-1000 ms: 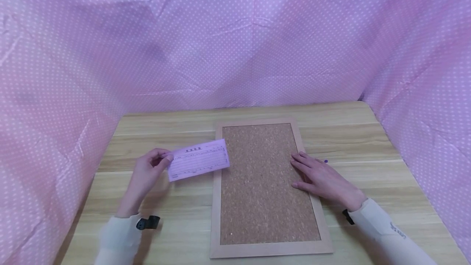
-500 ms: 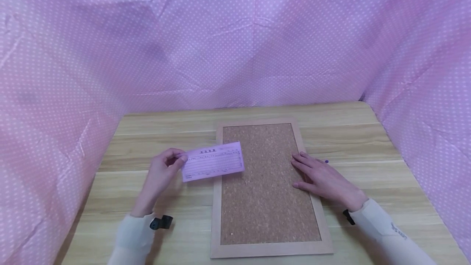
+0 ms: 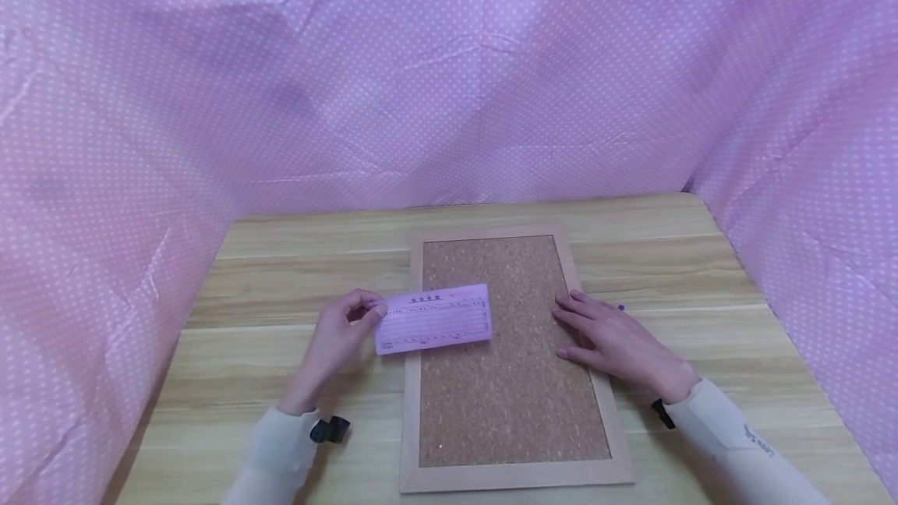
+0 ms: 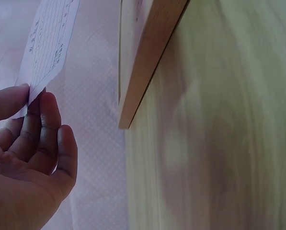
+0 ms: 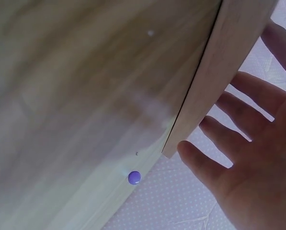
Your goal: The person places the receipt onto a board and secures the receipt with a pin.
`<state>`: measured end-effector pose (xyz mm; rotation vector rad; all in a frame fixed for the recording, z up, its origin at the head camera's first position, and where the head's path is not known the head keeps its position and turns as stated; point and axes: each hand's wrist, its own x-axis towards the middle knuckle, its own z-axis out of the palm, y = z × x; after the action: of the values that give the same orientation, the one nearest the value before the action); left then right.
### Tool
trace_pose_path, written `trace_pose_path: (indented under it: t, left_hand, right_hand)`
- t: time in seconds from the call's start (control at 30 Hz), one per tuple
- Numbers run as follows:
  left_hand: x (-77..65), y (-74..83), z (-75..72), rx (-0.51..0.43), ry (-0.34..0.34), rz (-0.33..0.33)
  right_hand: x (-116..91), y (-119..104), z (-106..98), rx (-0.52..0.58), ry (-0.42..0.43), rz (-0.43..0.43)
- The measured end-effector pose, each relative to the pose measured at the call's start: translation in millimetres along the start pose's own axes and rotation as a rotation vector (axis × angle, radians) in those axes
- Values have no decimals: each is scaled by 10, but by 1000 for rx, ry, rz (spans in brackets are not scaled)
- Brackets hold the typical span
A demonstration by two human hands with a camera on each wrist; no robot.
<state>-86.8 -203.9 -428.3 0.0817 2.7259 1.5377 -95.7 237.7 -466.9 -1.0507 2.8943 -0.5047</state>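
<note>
My left hand pinches the left end of a printed paper form, lined and tinted purple, between thumb and fingers. The slip's right part hangs over the left side of a cork board with a pale wooden frame. In the left wrist view, thumb and fingertips meet at the corner of the slip. Over on the board's right side rests my right hand, its fingers spread across the frame and onto the cork. A small purple thumbtack lies on the table just beyond that hand.
The wood-grain table carries the board lengthwise near its middle. Pink polka-dot cloth hangs behind and along both sides. Each wrist wears a black camera strap.
My left hand has carried the paper form rightward and slightly nearer, so more of it overlaps the cork. The right hand and the board have stayed in place.
</note>
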Motion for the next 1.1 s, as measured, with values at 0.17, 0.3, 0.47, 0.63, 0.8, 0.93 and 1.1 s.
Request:
trace_pose_path:
  t: [0.17,0.3,0.47,0.63,0.8,0.93,1.1]
  left_hand:
    - [14,21,94,-5,-7,-7]
    - [33,29,162,-9,-20,-27]
    - [52,61,238,-7,-41,-33]
    - [72,96,297,-6,-51,-37]
    - [97,123,348,-12,-54,-42]
    - [116,142,391,-26,-52,-36]
    - [138,168,439,-35,-53,-34]
  right_hand:
    - [14,-20,-11,19,23,4]
    - [39,-38,-16,30,76,-25]
    - [82,-74,-33,64,127,-43]
    - [107,-126,-65,96,178,-68]
    - [133,-187,-94,160,199,-66]
    - [174,-244,-121,243,194,-29]
    - [216,-311,-149,384,184,47]
